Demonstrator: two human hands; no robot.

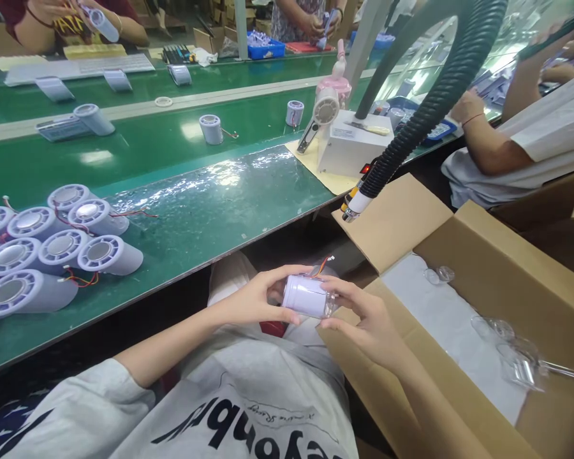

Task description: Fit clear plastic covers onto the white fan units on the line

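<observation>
A green surface [210, 204] stretches from eight o'clock to one; an open box [516, 261] sits at four. Near six, the left grip [256, 296] wraps a pale cylinder [303, 295], and the right grip [368, 322] pinches the clear cap [330, 305] on its three o'clock end. Thin wires [323, 264] rise at twelve. Seemingly the cap is being worked; next calls for steady, even finger pressure.

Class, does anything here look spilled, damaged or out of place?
Nothing clearly stands out. The lilac cylinder between the left hand and right hand shows no visible damage; clear plastic pieces lie loosely scattered, but inside the cardboard box.
</observation>
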